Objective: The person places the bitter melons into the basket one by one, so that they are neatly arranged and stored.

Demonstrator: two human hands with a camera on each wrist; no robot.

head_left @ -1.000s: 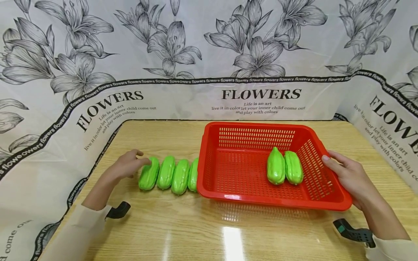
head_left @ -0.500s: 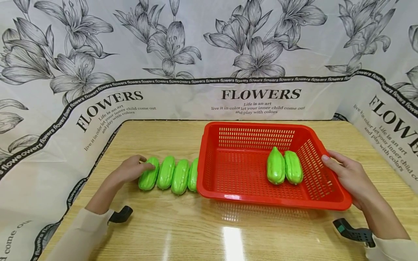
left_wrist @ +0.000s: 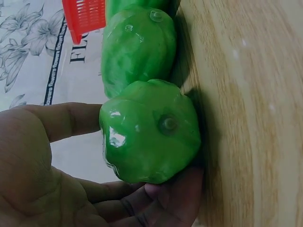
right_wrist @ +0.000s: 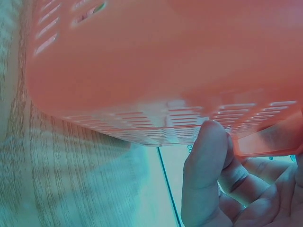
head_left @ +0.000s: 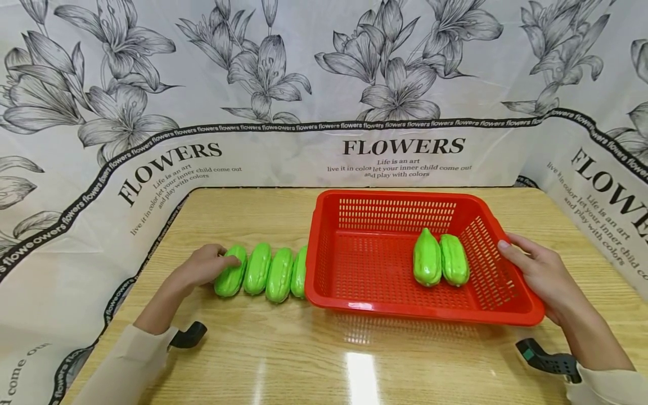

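Note:
My left hand (head_left: 201,266) holds the leftmost green papaya (head_left: 232,274), a glossy ribbed fruit lying on the table. In the left wrist view, the thumb touches one side of this fruit and the fingers curl round the other. Beside it in a row lie another green papaya (head_left: 258,269), a third green papaya (head_left: 279,275) and one more papaya (head_left: 299,273), partly hidden by the basket. With its thumb over the rim, my right hand (head_left: 544,275) grips the right side of the red plastic basket (head_left: 425,315). Two papayas (head_left: 428,259) lie side by side within, towards the right.
The light wooden table (head_left: 283,349) extends in front of the basket and the row. A white floral cloth (head_left: 283,152) with printed lettering stands behind and along both sides. The basket's left wall overhangs the end of the row.
My left hand has come down from above the leftmost papaya and closed round it, thumb on its near right side. The right hand and the basket have stayed in place.

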